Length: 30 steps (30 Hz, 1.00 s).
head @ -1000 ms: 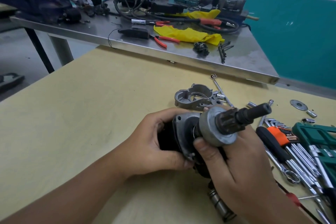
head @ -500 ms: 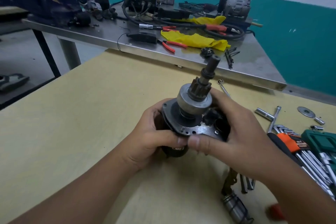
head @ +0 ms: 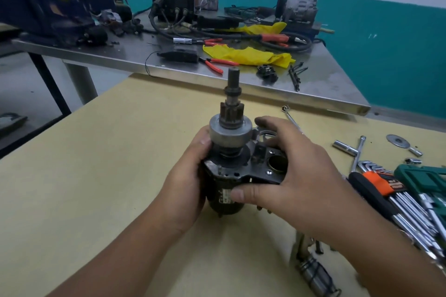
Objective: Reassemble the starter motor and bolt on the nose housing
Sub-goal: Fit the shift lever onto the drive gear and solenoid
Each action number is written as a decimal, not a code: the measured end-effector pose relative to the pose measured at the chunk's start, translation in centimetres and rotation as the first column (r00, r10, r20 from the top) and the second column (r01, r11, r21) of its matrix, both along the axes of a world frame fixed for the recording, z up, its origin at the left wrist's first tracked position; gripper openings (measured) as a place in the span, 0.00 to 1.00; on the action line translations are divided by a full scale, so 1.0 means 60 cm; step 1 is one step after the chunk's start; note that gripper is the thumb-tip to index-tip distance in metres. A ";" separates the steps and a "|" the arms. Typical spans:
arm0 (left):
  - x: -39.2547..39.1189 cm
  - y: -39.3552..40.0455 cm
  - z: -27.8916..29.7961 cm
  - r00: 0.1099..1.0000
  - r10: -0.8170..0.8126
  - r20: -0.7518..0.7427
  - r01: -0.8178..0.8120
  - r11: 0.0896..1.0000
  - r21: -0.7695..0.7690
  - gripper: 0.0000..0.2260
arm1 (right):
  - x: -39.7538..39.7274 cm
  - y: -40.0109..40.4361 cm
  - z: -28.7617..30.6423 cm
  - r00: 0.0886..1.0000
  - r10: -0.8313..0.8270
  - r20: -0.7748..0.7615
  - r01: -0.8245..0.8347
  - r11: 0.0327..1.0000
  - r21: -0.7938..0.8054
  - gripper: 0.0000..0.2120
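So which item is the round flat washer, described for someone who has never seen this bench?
Start at the yellow table and go to its far right, beyond the green tool case. The washer lies flat there: a thin silver disc with a centre hole, unlike the cylindrical sockets beside it.

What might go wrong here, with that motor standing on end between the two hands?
The starter motor stands upright with its long shaft pointing up, so it looks top-heavy; if the left hand or right hand loosens, it may topple. The open hole in its plate could catch grit. Loose sockets and hex keys lie close by on the table; a slip could scatter them.
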<state>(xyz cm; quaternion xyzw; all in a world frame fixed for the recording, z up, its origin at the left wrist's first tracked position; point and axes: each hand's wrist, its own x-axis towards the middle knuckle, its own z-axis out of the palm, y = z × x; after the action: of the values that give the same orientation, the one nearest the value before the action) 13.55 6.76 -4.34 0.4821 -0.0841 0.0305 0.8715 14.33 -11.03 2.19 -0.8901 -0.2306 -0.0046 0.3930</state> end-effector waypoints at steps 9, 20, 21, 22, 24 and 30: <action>-0.002 -0.004 0.001 0.994 0.058 0.094 -0.064 0.996 0.059 0.23 | -0.007 -0.014 -0.035 0.999 -0.015 0.030 0.003 0.933 0.360 0.46; 0.002 -0.026 -0.008 0.956 0.292 -0.011 -0.290 0.954 0.075 0.20 | -0.037 0.015 -0.067 0.977 -0.184 0.109 0.112 0.875 0.472 0.40; 0.004 -0.023 -0.011 0.960 0.281 0.012 -0.281 0.955 0.090 0.17 | -0.030 0.010 -0.061 0.985 -0.141 0.103 0.080 0.887 0.455 0.40; 0.005 -0.022 -0.010 0.963 0.268 0.026 -0.269 0.959 0.091 0.16 | -0.023 0.003 -0.055 0.991 -0.099 0.095 0.048 0.896 0.441 0.40; 0.005 -0.020 -0.010 0.973 0.231 0.027 -0.232 0.972 0.039 0.16 | -0.014 -0.002 -0.051 0.995 -0.052 0.087 0.011 0.905 0.425 0.38; -0.001 -0.032 -0.009 0.988 0.141 -0.070 -0.147 0.986 -0.084 0.31 | -0.018 0.003 -0.060 0.987 -0.075 0.140 0.005 0.895 0.447 0.35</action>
<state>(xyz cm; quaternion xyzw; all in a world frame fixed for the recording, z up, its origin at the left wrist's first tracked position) 13.51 4.83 -4.89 0.4486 -0.0198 0.0817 0.8898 13.23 -10.83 -1.40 -0.7783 -0.2346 -0.1340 0.5668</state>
